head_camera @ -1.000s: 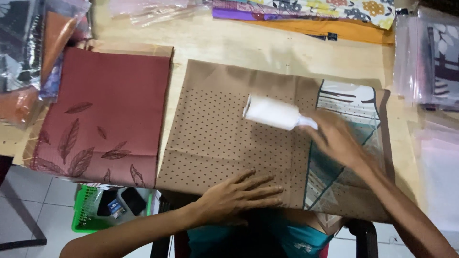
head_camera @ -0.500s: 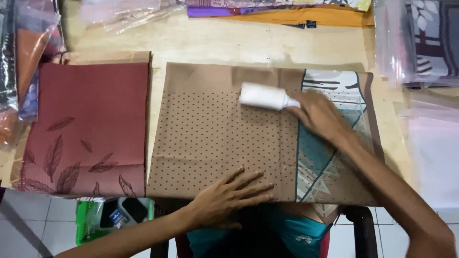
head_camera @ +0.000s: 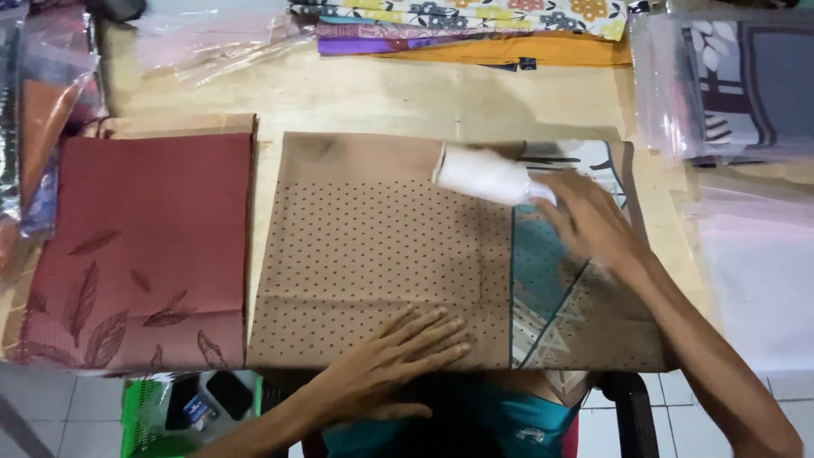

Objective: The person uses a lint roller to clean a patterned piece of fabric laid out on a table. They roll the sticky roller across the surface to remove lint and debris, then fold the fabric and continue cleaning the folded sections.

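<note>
Our right hand (head_camera: 593, 222) grips the roller (head_camera: 485, 174) on the cloth (head_camera: 373, 246); our left hand (head_camera: 386, 365) presses flat, fingers spread.

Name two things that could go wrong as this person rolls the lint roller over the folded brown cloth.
The left hand pins only the near edge of the brown dotted cloth, so the lint roller in the right hand might bunch the far edge. The cloth's near edge reaches the table edge, so a hard pull might slide it off.
</note>
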